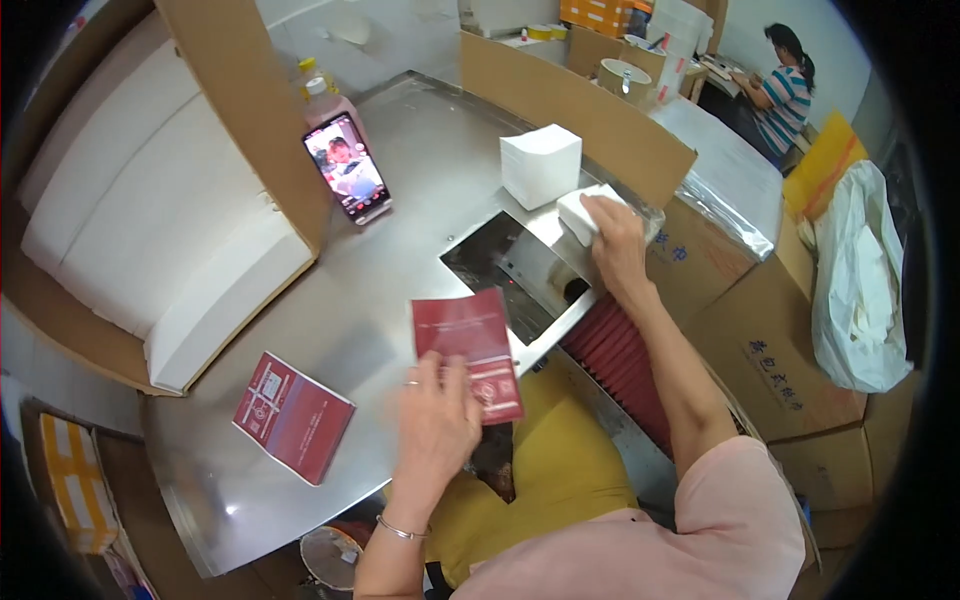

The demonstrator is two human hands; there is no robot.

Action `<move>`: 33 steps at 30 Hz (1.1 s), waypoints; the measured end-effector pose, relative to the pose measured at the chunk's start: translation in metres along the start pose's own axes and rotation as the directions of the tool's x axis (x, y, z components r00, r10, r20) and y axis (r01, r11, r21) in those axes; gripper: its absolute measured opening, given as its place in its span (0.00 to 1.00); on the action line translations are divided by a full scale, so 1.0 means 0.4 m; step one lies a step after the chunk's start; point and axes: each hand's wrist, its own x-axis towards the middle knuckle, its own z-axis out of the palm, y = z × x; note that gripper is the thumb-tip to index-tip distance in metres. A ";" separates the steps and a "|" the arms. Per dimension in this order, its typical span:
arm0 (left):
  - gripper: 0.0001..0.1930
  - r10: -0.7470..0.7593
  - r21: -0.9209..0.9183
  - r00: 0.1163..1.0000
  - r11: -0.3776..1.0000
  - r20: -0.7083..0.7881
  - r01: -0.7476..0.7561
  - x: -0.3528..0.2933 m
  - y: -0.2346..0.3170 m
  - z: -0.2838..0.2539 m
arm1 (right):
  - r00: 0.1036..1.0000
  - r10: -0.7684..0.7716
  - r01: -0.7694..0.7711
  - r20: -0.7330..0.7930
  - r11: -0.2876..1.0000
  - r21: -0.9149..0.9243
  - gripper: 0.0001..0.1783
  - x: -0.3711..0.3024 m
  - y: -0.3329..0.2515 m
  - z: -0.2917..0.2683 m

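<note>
closest to me, at the near edge of the steel worktable [400,180], my left hand [435,425] pinches a flat dark-red printed paper sleeve [468,350] by its lower edge, fingers curled around it, thumb hidden beneath. just left of it on the table lies a squat dark-red printed carton [292,415], apart from the hand. beyond the sleeve sits a recessed dark opening in the tabletop [520,275], with a row of dark-red sleeves stacked on edge [620,360] below its right side. farther out, my right hand [612,240] rests palm-down on a small white folded tissue pad [580,212], fingers spread flat over it; whether it grips or only presses i cannot tell. behind it stands a taller white stack of tissue sheets [540,165], and a smartphone with a lit screen [345,168] leans against a cardboard wall [250,110]. to do this well, i judge i should take one pad cleanly, keep its edges square, and hold the sleeve steady and open-end toward it.
</note>
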 end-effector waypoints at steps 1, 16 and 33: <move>0.25 -0.005 -0.091 0.999 0.996 0.037 0.008 -0.010 0.007 -0.003 | 0.998 -0.015 0.009 0.054 0.994 0.112 0.28 -0.007 -0.075 0.005; 0.37 -0.152 -0.132 0.988 0.980 0.007 0.151 -0.073 -0.012 -0.089 | 0.803 -0.045 -0.106 0.595 0.971 0.216 0.12 -0.044 -0.271 0.150; 0.10 -0.410 0.322 0.909 0.852 -0.082 0.413 -0.189 -0.234 -0.228 | 0.981 0.150 -0.125 0.124 0.973 -0.193 0.14 0.002 0.007 0.042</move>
